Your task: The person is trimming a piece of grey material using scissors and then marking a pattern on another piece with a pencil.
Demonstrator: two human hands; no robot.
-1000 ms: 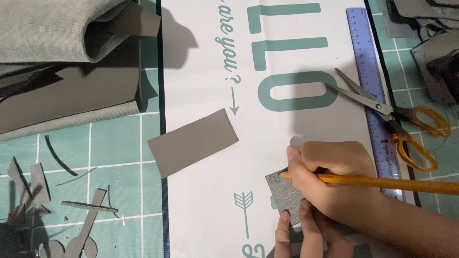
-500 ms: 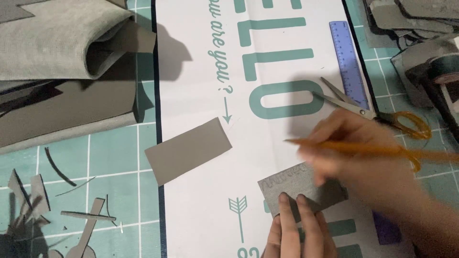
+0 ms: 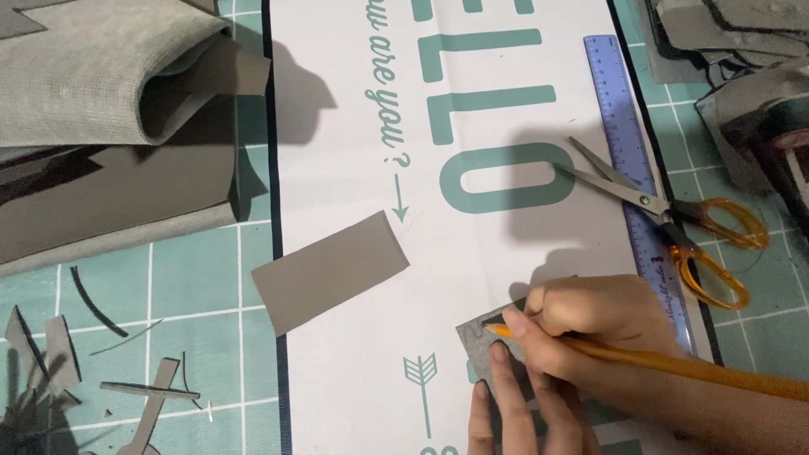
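Down on the bench [image 3: 211,278], a green cutting mat with a white grid covers the surface, and a long white sheet [image 3: 337,126] with teal lettering lies across its middle, probably as a clean backing for the marking. At the far left corner sits a folded stack of grey fabric [image 3: 93,76], soft and woven, parked clear of the work. Along the sheet's right edge runs a translucent blue ruler [image 3: 628,135], with orange-handled scissors [image 3: 674,219] lying across it, blades slightly parted, within easy reach. On the sheet's left edge lies a flat grey rectangle [image 3: 330,271], smooth and matte, half over the mat. Grey offcuts [image 3: 50,354], thin slivers and strips, scatter the near left corner.

Now the action: at the near edge, right of centre, a small grey piece [image 3: 482,337] lies flat on the sheet. The left hand [image 3: 514,404] presses it with fingers [image 3: 497,371] laid flat and extended, apparently to stop it sliding. The right hand [image 3: 590,324] has its fingers closed around an orange pencil [image 3: 674,364], tip touching the piece, beside a dark wavy line.
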